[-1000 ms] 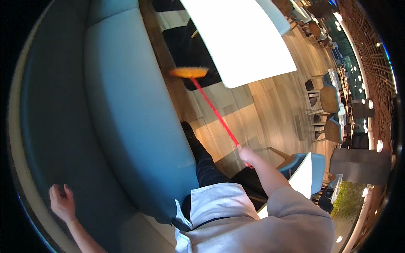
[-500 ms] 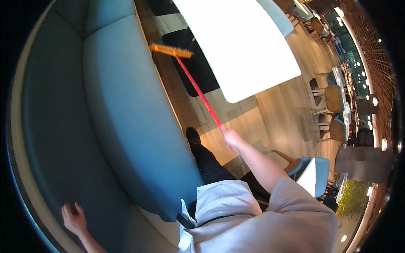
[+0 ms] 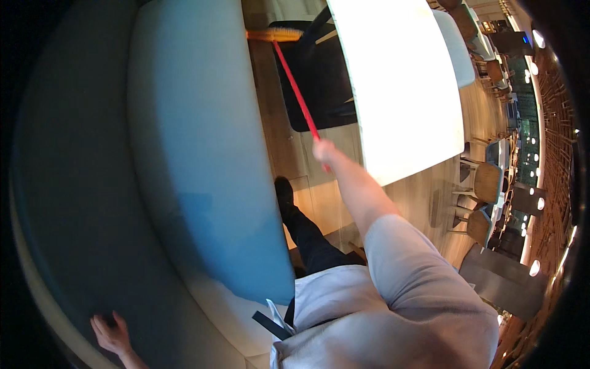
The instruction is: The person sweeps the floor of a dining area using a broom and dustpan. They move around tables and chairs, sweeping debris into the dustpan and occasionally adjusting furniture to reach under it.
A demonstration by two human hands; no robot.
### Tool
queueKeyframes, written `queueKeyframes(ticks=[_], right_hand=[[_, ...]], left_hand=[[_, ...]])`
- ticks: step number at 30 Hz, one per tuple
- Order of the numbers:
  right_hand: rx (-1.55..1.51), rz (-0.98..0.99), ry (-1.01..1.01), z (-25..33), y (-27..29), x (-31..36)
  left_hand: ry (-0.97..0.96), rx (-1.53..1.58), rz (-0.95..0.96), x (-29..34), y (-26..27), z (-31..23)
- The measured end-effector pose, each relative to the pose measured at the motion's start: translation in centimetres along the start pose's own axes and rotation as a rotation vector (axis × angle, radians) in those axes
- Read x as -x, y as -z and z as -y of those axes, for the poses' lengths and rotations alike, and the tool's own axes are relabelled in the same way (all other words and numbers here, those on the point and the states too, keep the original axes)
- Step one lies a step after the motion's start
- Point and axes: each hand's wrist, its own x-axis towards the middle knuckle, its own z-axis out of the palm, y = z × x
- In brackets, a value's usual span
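broom (image 3: 297, 92) now reaches farther along bench (image 3: 203, 123); right grip (image 3: 324, 152) clamped on it, left grip (image 3: 112, 335) apart

Our bare right hand (image 3: 324, 152) holds a long red stick (image 3: 297, 92) with a bristly orange brush (image 3: 270, 35), between a blue padded bench (image 3: 196, 135) and a bright white table (image 3: 405, 86).

From the head, 1 fisheye view faces down and forward, torso (image 3: 393, 320) near, tabletop (image 3: 409, 92) farther off.
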Motion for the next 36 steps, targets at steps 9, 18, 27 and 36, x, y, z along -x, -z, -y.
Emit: queueKeyframes(ticks=[9, 18, 27, 36], right_hand=[[-0.145, 0.054, -0.050, -45.6, -8.2, 23.8], [0.228, -0.050, 0.069, -63.4, 0.7, 37.5], [0.005, -0.118, 0.393, -50.3, 10.3, 21.5], [0.416, 0.226, 0.338, -34.6, 13.5, 5.7]], left_hand=[[0.108, -0.026, 0.031, -2.3, -0.6, -1.3], [-0.046, 0.730, 0.290, 12.2, 8.0, -22.1], [0.270, 0.967, 1.088, 50.9, 15.8, -42.8], [0.896, 0.897, 0.905, 57.6, 30.0, -60.6]])
